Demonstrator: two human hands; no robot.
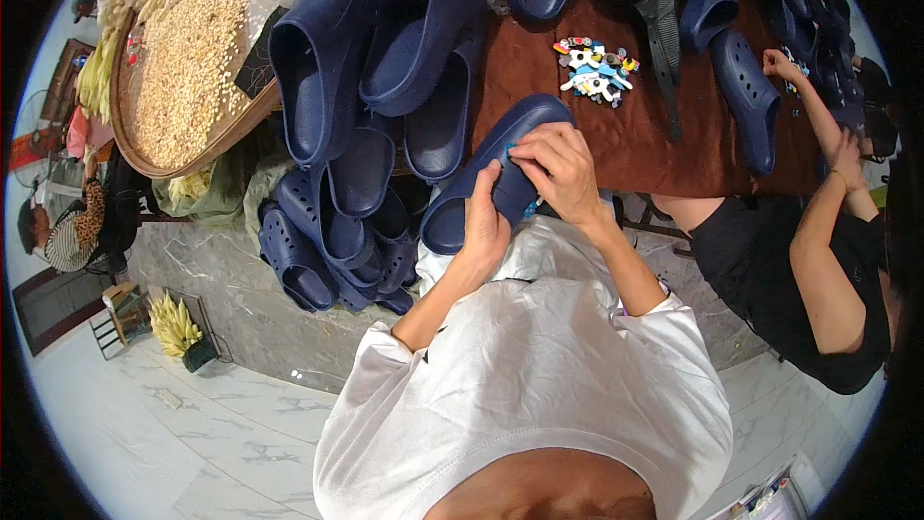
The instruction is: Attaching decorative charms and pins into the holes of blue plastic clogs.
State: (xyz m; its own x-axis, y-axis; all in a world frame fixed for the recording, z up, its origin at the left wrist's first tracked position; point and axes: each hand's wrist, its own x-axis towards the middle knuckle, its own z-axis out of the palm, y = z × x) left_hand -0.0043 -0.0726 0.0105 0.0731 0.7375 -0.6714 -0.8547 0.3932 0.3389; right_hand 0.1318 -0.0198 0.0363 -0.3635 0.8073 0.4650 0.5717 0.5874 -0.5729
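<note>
A navy blue clog [525, 120] lies tilted across my lap, at the edge of the brown cloth. My left hand [484, 226] is closed around its side, thumb pressed near the holes in the upper. With thumb and forefinger, my right hand [561, 169] pinches a small blue shoe charm [510, 148] against the upper. Another blue charm [531, 208] shows on the clog below my right wrist. Just beyond the clog, a pile of colourful shoe charms [599, 72] sits on the brown cloth [525, 53].
Several navy clogs [332, 67] are heaped to the left, and more [746, 96] lie at the right. A black strap [662, 43] rests beside the charms. At the far left stands a woven tray [188, 87] of pale kernels. A co-worker in black [770, 279] sits at my right.
</note>
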